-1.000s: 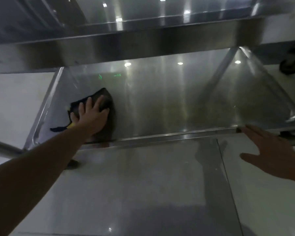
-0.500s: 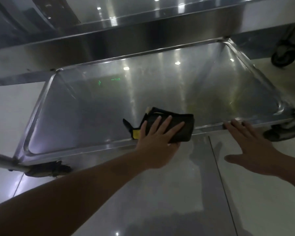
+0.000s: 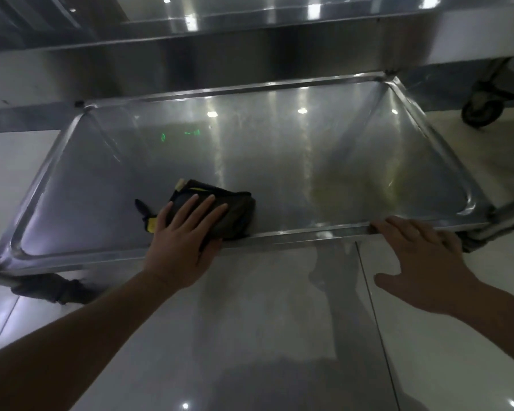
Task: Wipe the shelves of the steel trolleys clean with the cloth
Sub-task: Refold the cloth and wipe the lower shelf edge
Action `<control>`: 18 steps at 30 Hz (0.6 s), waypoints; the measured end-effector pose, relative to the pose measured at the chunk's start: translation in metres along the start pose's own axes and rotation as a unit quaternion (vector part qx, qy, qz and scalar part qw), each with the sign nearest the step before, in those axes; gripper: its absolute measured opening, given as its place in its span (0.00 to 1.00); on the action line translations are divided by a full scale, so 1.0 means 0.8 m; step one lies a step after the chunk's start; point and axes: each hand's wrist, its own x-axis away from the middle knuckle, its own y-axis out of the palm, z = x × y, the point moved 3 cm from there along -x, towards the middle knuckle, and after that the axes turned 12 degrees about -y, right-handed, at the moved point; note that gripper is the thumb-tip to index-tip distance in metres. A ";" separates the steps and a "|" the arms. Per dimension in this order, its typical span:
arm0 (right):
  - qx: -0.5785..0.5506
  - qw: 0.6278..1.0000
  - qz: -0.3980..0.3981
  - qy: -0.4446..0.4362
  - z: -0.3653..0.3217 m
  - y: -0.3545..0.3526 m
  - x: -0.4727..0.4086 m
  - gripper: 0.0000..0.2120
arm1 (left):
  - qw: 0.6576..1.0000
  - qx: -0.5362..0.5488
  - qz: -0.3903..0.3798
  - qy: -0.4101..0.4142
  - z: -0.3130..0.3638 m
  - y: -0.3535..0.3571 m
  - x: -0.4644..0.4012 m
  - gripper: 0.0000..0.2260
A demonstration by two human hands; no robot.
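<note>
A steel trolley's bottom shelf [image 3: 279,161] lies low in front of me, a shallow tray with a raised rim. A dark cloth [image 3: 232,209] with a yellow tag is folded on it beside the front rim, left of centre. My left hand [image 3: 184,238] presses flat on the cloth, fingers spread across its top. My right hand [image 3: 422,262] rests with its fingertips on the front rim toward the right corner, thumb held apart, nothing in it.
The upper shelf [image 3: 220,54] of the trolley overhangs the far half of the bottom shelf. A caster wheel [image 3: 482,111] of another trolley stands on the glossy tiled floor [image 3: 250,336] at the upper right. Tubular legs frame both front corners.
My left hand slid the cloth from the shelf's left end rightward along the front rim to left of centre. My right hand came forward and settled on the front rim.
</note>
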 end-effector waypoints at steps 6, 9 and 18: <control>-0.065 0.997 0.000 -0.043 -0.030 -0.002 -0.010 0.45 | 1.000 0.011 -0.019 -0.020 -0.041 -0.011 -0.021 0.25; -0.101 0.992 -0.006 -0.080 -0.046 0.000 -0.014 0.47 | 0.994 -0.001 -0.046 -0.097 -0.061 -0.009 -0.036 0.27; -0.082 0.989 -0.011 -0.124 -0.038 0.022 -0.006 0.45 | 0.945 0.053 -0.219 -0.236 0.033 0.028 -0.155 0.26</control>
